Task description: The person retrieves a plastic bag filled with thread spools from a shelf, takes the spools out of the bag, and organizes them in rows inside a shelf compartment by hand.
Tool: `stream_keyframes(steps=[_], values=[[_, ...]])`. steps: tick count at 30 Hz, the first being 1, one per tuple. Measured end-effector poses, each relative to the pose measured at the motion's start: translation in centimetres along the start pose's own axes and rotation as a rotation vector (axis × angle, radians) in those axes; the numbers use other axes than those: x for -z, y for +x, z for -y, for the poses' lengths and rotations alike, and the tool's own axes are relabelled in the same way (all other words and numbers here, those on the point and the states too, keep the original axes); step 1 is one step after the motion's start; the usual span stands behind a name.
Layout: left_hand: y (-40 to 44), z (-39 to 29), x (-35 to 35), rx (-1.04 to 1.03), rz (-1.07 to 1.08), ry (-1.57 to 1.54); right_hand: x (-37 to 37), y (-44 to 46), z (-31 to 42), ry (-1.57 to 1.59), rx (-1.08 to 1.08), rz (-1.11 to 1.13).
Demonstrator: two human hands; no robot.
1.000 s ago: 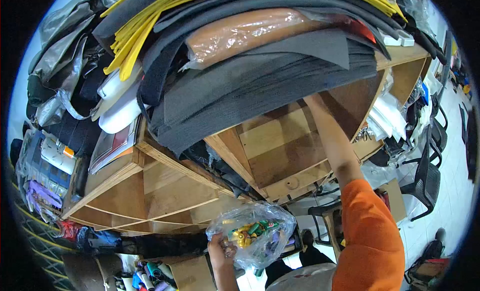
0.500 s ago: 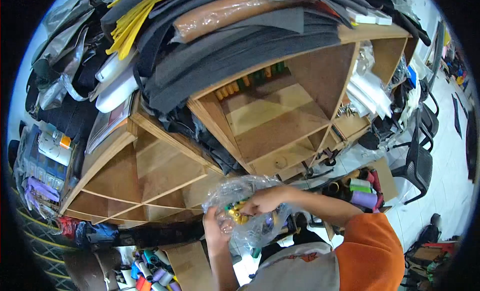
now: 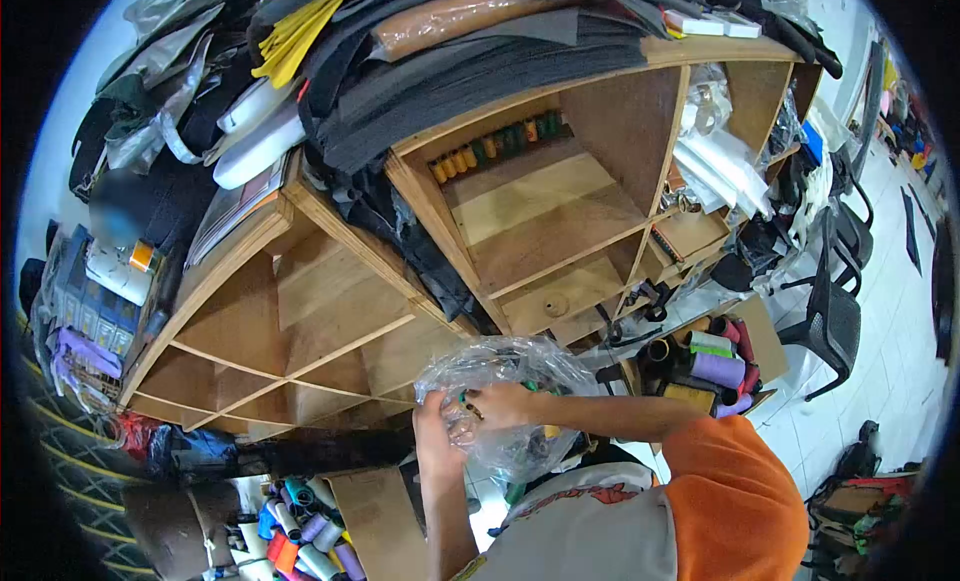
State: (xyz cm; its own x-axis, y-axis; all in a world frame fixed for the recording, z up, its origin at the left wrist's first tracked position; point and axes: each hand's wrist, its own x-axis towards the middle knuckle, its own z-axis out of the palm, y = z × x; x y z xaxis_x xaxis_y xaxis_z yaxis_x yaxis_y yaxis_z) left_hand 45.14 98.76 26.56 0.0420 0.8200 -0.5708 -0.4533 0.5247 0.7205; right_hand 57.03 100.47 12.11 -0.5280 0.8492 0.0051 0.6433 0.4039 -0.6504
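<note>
A clear plastic bag [image 3: 520,366] with green and yellow spools inside hangs low in the middle. My left hand [image 3: 436,429] is wrapped round the bag's left side. Inside the bag's opening is my right hand [image 3: 500,405], fingers bent beside a small green and yellow spool [image 3: 470,405]; its fingertips are partly hidden by plastic, and what they grip is unclear. A row of yellow and green spools [image 3: 495,144] stands at the back of the upper compartment of the wooden shelf [image 3: 570,251].
Dark fabric sheets [image 3: 470,91] lie on top of the shelf. An open box of large thread spools [image 3: 718,366] is at the right, and more spools [image 3: 305,531] lie at the lower left. A black chair [image 3: 832,326] stands on the tiled floor.
My right arm has come down from the upper compartment to the bag, and its hand is now inside. The view has shifted, showing the row of spools in the shelf.
</note>
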Motion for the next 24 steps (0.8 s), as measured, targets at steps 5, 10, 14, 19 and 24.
stream_keyframes(steps=[5, 10, 14, 19, 24], values=[[-0.2, -1.2, 1.9, -0.021, -0.075, 0.002, 7.9, -2.7, 4.4, 0.174, 0.032, 0.006], [-0.7, -1.3, 2.7, -0.022, -0.128, -0.075, 14.8, -4.3, 3.7, 0.458, 0.075, -0.499], [-0.6, -0.5, 4.6, -0.048, -0.110, -0.062, 21.7, 0.7, -1.7, 0.236, -0.090, -0.989], [-0.6, -0.9, 4.4, -0.117, -0.283, -0.044, 26.0, 9.7, -8.2, 0.531, -0.214, -1.013], [0.9, -0.5, 6.9, -0.087, -0.204, -0.125, 25.9, 10.2, -3.9, 1.439, -0.051, -0.824]])
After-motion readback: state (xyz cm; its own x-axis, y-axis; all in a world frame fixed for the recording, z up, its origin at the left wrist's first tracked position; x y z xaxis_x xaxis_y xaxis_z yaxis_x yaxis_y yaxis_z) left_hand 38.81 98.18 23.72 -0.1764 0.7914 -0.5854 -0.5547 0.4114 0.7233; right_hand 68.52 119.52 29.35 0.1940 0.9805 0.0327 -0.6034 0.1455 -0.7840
